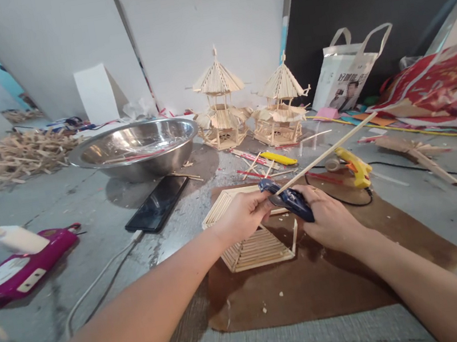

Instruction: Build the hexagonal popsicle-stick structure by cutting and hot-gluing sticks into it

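My left hand (239, 215) is closed in a pinch at the lower end of a long pale wooden stick (329, 150), which slants up to the right. My right hand (332, 217) grips a dark blue hand cutter (297, 204), its head against the stick beside my left fingertips. Whether the blades touch each other cannot be seen. Below both hands lies a partly built hexagonal panel (253, 249) of glued sticks, its right side open and partly covered by my hands. The panel rests on a brown board (317, 295).
Behind stand two stick pagodas (220, 88) (282, 84), and a steel basin (141, 164). A phone (158, 204) and a magenta power strip (27, 269) lie left. A yellow glue gun (354, 167) with a black cord and a yellow utility knife (279, 158) lie beyond my hands.
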`<state>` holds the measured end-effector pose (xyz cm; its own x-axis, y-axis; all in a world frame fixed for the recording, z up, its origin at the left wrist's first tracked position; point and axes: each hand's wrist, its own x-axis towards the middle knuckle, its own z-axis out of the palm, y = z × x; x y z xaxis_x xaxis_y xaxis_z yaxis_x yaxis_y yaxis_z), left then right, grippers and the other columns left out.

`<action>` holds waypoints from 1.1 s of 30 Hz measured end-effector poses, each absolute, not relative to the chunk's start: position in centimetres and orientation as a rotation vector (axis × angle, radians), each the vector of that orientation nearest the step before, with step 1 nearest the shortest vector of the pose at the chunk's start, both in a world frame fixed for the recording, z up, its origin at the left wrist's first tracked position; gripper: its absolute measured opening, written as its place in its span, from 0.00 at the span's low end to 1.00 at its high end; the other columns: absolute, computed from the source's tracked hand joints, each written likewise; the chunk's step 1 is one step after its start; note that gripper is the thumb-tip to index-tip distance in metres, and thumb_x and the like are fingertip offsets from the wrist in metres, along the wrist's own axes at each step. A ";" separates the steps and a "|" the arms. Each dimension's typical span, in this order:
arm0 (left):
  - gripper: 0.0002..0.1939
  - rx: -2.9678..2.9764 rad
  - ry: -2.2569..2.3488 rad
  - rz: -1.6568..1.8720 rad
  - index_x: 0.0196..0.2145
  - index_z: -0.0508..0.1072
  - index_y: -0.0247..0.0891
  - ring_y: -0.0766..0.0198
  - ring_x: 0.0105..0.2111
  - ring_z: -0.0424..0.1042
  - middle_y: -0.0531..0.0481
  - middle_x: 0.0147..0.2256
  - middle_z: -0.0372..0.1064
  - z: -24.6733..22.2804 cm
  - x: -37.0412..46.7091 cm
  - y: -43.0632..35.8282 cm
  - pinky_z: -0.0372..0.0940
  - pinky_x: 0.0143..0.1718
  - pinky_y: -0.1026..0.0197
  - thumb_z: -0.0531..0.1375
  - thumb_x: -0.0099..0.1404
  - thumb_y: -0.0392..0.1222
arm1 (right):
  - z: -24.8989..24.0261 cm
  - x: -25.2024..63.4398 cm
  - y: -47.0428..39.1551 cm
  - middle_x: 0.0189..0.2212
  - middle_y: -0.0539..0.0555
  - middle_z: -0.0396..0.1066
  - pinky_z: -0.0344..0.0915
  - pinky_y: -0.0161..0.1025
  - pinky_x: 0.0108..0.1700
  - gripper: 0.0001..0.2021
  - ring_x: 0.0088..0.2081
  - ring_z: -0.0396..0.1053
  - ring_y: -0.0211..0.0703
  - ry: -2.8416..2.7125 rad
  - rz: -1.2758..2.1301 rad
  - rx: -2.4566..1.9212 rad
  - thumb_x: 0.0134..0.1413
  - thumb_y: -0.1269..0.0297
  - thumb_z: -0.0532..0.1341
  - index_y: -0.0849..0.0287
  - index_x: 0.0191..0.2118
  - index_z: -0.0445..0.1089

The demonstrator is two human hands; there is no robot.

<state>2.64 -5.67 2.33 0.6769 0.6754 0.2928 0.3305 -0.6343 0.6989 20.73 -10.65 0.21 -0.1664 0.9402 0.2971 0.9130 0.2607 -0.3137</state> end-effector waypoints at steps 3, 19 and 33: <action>0.16 2.293 0.756 0.750 0.18 0.61 0.33 0.74 0.17 0.56 0.56 0.15 0.56 2.2 2.6 -5.6 0.51 0.20 0.71 0.47 0.60 0.41 | 0.3 20.7 -10.7 0.40 0.56 0.64 0.57 0.41 0.42 0.24 0.41 0.60 0.45 -2.108 0.081 -1.679 0.36 0.73 0.52 0.59 0.46 0.56; 0.11 2.290 0.709 0.812 0.27 0.69 0.33 0.75 0.17 0.55 0.58 0.16 0.56 2.4 2.6 -5.6 0.52 0.19 0.71 0.49 0.58 0.38 | 0.4 20.7 -10.8 0.41 0.57 0.63 0.56 0.41 0.42 0.25 0.42 0.60 0.47 -2.118 0.060 -1.726 0.36 0.72 0.52 0.59 0.47 0.55; 0.16 2.279 0.717 0.744 0.18 0.62 0.34 0.75 0.16 0.55 0.57 0.14 0.56 2.4 2.6 -5.7 0.51 0.18 0.71 0.47 0.60 0.41 | 0.5 20.6 -10.8 0.41 0.56 0.63 0.55 0.41 0.43 0.26 0.42 0.60 0.47 -2.118 0.063 -1.721 0.35 0.73 0.52 0.60 0.48 0.54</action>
